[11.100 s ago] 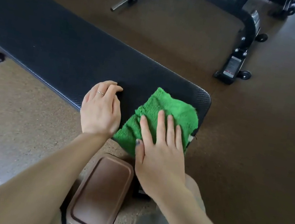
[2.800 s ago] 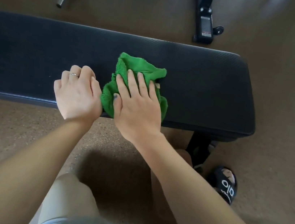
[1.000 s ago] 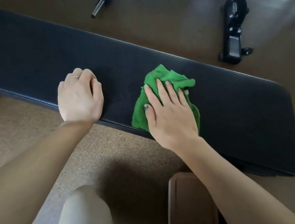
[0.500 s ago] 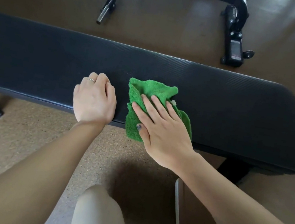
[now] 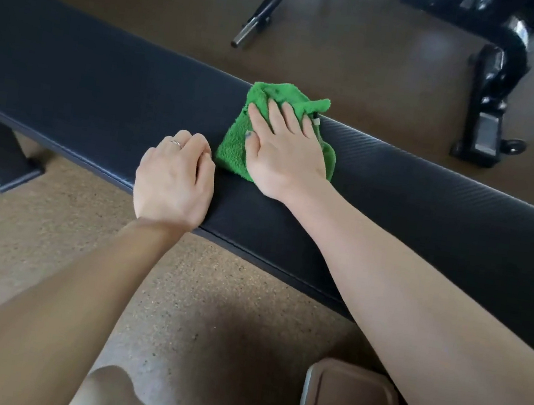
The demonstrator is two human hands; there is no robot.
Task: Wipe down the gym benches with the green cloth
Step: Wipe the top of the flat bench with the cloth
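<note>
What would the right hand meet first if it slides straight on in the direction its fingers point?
Probably the far edge of the black padded bench. The right hand presses flat on the crumpled green terry cloth, already bunched at that edge. Beyond looks like bare brown floor; depth is unclear.

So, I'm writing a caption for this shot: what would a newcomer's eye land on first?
The bright green cloth stands out, bunched on the far edge of the long black bench pad, with the right hand pressed flat on it. Just left of it, the left hand, wearing a ring, rests on the pad's near edge.
</note>
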